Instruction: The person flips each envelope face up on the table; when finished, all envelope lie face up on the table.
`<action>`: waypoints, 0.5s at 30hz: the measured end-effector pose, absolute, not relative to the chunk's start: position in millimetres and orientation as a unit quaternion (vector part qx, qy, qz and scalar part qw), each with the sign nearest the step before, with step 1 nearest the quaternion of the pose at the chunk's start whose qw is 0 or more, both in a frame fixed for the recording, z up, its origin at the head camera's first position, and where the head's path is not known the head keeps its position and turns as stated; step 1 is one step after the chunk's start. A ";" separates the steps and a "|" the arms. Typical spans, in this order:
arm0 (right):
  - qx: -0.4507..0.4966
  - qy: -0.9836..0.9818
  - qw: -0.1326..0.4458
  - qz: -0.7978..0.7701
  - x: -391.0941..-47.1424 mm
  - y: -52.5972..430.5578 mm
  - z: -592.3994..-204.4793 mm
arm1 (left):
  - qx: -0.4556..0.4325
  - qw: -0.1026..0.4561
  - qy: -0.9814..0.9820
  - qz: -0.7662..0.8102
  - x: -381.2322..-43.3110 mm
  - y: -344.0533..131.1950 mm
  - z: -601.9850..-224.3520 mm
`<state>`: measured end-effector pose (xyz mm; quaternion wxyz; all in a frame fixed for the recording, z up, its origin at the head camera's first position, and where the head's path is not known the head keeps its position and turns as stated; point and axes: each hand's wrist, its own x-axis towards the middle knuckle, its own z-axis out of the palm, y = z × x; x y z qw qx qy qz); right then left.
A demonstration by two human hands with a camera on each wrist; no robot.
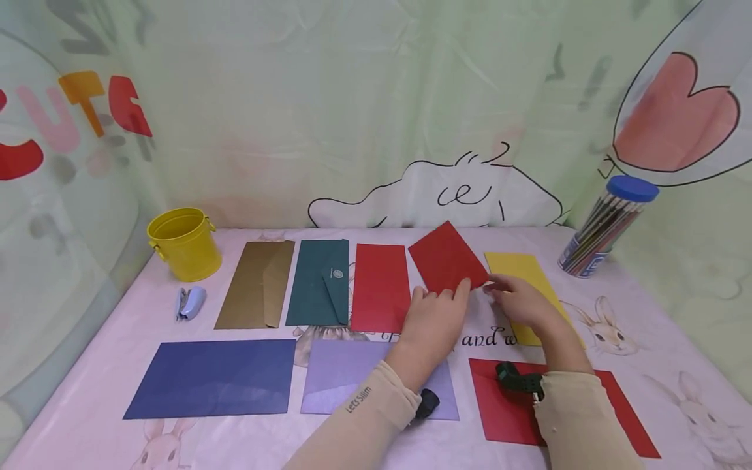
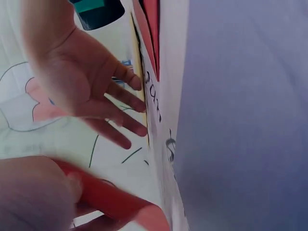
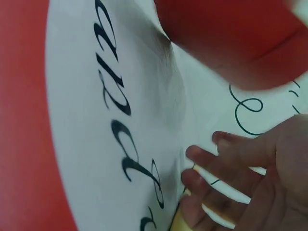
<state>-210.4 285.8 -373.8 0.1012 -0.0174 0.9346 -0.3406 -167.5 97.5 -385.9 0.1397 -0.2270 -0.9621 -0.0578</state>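
My left hand point(image 1: 433, 321) grips a red envelope point(image 1: 448, 256) by its lower edge. The envelope is turned at a slant and raised off the pink cloth. In the left wrist view, it shows as a bent red strip beside the fingers of that hand. My right hand point(image 1: 523, 301) is close by the envelope's right corner, its fingers loosely extended and holding nothing, partly over a yellow envelope point(image 1: 519, 264). Left of the raised envelope lies another red envelope point(image 1: 380, 287). Beneath my left forearm is a lilac envelope point(image 1: 341, 372), partly covered by it.
Further left lie a dark green envelope point(image 1: 314, 274) and a gold envelope point(image 1: 243, 284). In front are a navy envelope point(image 1: 211, 378) and a large red envelope point(image 1: 493, 411) under my right forearm. A yellow bucket point(image 1: 194, 251), a lilac stapler point(image 1: 190, 303) and a pencil jar point(image 1: 608, 228) stand around.
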 end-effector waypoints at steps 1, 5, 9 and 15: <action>-0.019 0.932 0.101 -0.347 -211.1 284.8 -374.4 | -0.218 0.149 -0.961 -0.079 -168.0 97.3 -384.6; -0.048 0.928 0.105 -0.354 -213.8 277.3 -376.7 | -0.163 0.134 -0.950 -0.231 -170.1 95.8 -381.5; -0.073 0.931 0.111 -0.341 -213.6 271.0 -378.1 | -0.126 0.092 -0.914 -0.374 -171.5 93.6 -382.5; -0.076 0.936 0.119 -0.322 -210.1 270.7 -378.3 | -0.099 0.048 -0.906 -0.409 -174.6 85.4 -380.2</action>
